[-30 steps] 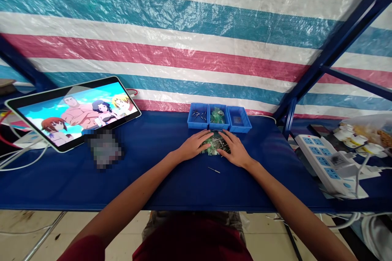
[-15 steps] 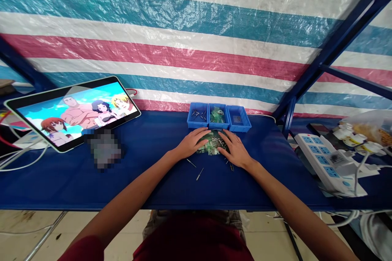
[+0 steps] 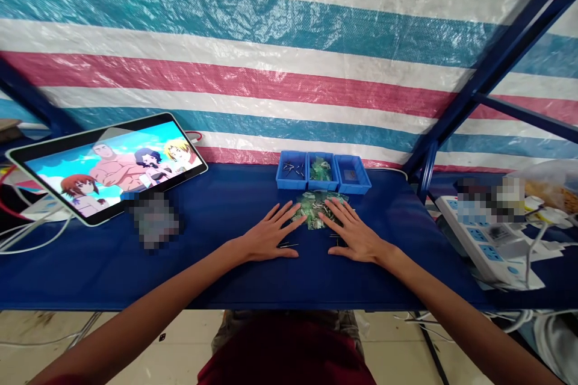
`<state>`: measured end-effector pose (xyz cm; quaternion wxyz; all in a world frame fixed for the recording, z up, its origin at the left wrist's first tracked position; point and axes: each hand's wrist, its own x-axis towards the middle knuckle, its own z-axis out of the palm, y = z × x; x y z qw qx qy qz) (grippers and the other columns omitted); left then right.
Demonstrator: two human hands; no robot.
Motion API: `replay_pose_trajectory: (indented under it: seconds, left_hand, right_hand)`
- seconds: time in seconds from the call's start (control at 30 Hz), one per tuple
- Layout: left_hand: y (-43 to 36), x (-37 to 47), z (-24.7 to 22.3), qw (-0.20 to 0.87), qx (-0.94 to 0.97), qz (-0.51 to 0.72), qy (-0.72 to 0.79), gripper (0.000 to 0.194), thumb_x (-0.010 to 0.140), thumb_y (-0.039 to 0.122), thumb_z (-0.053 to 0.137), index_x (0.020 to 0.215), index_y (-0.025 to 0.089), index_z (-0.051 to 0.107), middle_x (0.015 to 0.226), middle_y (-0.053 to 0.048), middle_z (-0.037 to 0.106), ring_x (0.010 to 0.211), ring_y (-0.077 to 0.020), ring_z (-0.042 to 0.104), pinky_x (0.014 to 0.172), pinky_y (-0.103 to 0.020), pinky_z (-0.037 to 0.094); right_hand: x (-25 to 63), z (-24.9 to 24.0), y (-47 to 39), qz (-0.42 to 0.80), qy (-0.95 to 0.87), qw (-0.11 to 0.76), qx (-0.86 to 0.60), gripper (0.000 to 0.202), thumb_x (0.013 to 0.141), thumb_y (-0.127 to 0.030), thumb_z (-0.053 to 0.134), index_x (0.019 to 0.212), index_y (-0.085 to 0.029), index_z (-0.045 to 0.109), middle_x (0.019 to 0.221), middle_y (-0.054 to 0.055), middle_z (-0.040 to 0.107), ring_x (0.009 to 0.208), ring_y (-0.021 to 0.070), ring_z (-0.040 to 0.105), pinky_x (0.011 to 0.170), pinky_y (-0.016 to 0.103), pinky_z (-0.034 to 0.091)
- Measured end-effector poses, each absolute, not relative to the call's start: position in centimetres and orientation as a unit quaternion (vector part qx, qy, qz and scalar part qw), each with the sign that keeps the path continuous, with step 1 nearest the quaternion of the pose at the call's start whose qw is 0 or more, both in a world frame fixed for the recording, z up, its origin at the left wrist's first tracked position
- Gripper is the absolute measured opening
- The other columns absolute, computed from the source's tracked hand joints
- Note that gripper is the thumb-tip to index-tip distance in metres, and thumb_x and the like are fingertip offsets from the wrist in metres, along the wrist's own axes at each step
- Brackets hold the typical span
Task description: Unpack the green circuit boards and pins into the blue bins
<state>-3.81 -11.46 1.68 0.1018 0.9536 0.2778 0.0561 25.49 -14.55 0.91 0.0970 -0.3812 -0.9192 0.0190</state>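
Note:
A pile of small green plastic packets and thin metal pieces (image 3: 315, 219) lies on the blue table, between and beyond my fingers. My left hand (image 3: 273, 234) is spread flat on its left side, fingertips touching the pile's edge. My right hand (image 3: 354, 231) is spread likewise on the right, fingertips over the pile. A few thin metal pins (image 3: 289, 245) lie by my left thumb, and part of the loose metal is hidden under my hands. Behind the pile stand three blue bins: the left bin (image 3: 291, 183) holds metal pieces, the middle bin (image 3: 322, 183) green packets, the right bin (image 3: 353, 187) small clear or greyish pieces.
A tablet (image 3: 112, 165) playing a cartoon leans at the left, with a blurred-out object (image 3: 156, 221) before it. On the right lies a white power strip (image 3: 490, 252) with plugs and cables. A blue metal frame (image 3: 492, 66) and striped sheeting (image 3: 289, 66) close off the back.
Both hands have come back toward me from the pile's sides, and their fingers are now spread wider. My left hand now lies near the loose pins in front. The bins have not moved.

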Motion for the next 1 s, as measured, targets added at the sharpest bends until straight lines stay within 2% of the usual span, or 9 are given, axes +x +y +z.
replay_pose_trajectory:
  seconds: [0.17, 0.37, 0.57, 0.77, 1.0]
  left_hand:
    - [-9.4, -2.1, 1.3, 0.104, 0.947, 0.055, 0.297, 0.082, 0.087, 0.068, 0.035, 0.152, 0.028, 0.003, 0.159, -0.005, 0.0, 0.145, -0.0315, 0.001, 0.117, -0.047, 0.006]
    - [-7.9, -0.5, 1.1, 0.134, 0.94, 0.057, 0.307, 0.081, 0.089, 0.067, 0.031, 0.152, 0.024, 0.002, 0.159, -0.006, 0.001, 0.146, -0.0284, 0.004, 0.118, -0.042, 0.008]
    - [-7.3, 0.0, 0.7, 0.146, 0.938, 0.064, 0.309, 0.08, 0.09, 0.066, 0.029, 0.152, 0.022, 0.006, 0.159, -0.008, 0.006, 0.145, -0.0275, 0.01, 0.118, -0.04, 0.011]
    - [-7.3, 0.0, 0.4, 0.148, 0.934, 0.094, 0.312, 0.078, 0.089, 0.065, 0.033, 0.152, 0.025, 0.01, 0.158, -0.008, 0.013, 0.144, -0.0279, 0.016, 0.117, -0.039, 0.015]
    - [-7.5, 0.0, 0.5, 0.15, 0.932, 0.11, 0.312, 0.079, 0.088, 0.066, 0.036, 0.152, 0.025, 0.014, 0.157, -0.008, 0.017, 0.143, -0.0293, 0.019, 0.116, -0.04, 0.018]
  right_hand:
    - [24.8, 0.2, -12.4, 0.001, -0.906, 0.111, -0.409, 0.079, 0.089, -0.062, 0.04, 0.152, -0.029, 0.004, 0.159, 0.006, -0.005, 0.145, 0.0326, -0.002, 0.115, 0.058, 0.013]
    - [24.7, -0.4, -11.8, 0.014, -0.887, 0.129, -0.443, 0.077, 0.091, -0.06, 0.037, 0.152, -0.027, 0.004, 0.159, 0.008, 0.001, 0.145, 0.0307, 0.007, 0.114, 0.053, 0.021]
    - [24.9, -0.7, -11.9, -0.032, -0.871, 0.148, -0.467, 0.082, 0.089, -0.062, 0.039, 0.153, -0.024, 0.003, 0.159, 0.008, -0.004, 0.145, 0.0333, 0.0, 0.115, 0.056, 0.014]
    - [25.0, -1.3, -11.8, -0.022, -0.868, 0.134, -0.477, 0.085, 0.091, -0.062, 0.036, 0.152, -0.021, -0.006, 0.159, 0.01, 0.01, 0.145, 0.0289, 0.01, 0.115, 0.051, 0.019]
    - [25.1, -1.1, -11.9, -0.018, -0.867, 0.149, -0.475, 0.08, 0.09, -0.06, 0.039, 0.153, -0.024, 0.006, 0.158, 0.01, 0.014, 0.145, 0.0294, 0.013, 0.116, 0.052, 0.018]
